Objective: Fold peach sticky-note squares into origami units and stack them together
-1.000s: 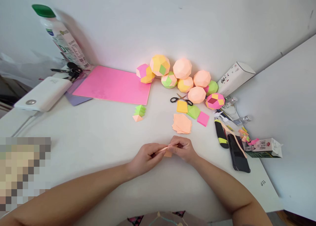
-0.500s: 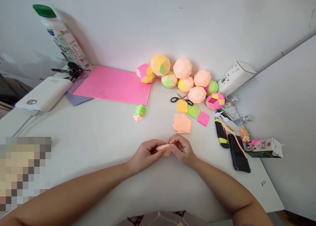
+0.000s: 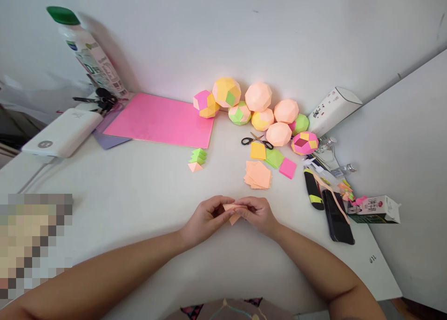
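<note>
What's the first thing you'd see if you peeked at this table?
Probably the heap of bright paper balls, peach, yellow, pink and green, at the back of the table against the wall. Left of them lies a big pink sheet. Near the front edge, the left hand and right hand pinch a small peach paper between them.

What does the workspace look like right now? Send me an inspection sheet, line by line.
Surface: white table, evenly lit.
Job's things: folded peach paper pinched between both hands; peach squares stack just beyond.
Clutter: paper balls, scissors, pink sheet, phone, carton, power bank.
Grippers: left hand and right hand both shut on the folded peach paper, low over the table.
Cables: white cable runs from the power bank toward the table's left edge.
Surroundings: white wall behind; tall bottle far left.
</note>
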The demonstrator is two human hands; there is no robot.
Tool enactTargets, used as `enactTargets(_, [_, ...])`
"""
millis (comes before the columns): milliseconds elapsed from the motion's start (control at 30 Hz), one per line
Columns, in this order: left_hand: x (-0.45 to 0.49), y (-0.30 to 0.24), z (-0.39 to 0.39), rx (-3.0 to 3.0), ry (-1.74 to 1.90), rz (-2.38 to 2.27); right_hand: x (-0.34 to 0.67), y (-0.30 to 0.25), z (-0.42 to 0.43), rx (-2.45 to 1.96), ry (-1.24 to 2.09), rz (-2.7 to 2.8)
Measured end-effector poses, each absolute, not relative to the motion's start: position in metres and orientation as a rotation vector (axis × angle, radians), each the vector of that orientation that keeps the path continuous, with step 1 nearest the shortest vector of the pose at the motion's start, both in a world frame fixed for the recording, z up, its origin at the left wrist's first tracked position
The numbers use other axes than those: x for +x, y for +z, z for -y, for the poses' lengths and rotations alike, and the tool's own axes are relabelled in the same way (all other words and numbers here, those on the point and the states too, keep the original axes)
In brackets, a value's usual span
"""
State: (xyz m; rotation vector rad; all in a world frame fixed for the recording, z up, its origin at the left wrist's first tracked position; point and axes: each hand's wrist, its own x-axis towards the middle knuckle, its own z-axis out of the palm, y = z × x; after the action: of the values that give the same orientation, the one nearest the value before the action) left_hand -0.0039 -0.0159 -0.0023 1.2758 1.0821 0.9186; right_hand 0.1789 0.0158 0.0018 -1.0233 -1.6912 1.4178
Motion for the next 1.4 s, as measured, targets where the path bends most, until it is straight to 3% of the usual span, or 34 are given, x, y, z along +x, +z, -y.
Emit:
enactTargets(833, [-0.004,0.006,0.015,1.245,0.898,-1.132,0.184,0.002,-0.017,-1.065,1.618,1.646])
enactTargets(1400, [-0.004,0.011,0.015,1.183,0.908,-1.12,0.181,0.006,-0.017,-1.078,1.486,1.693])
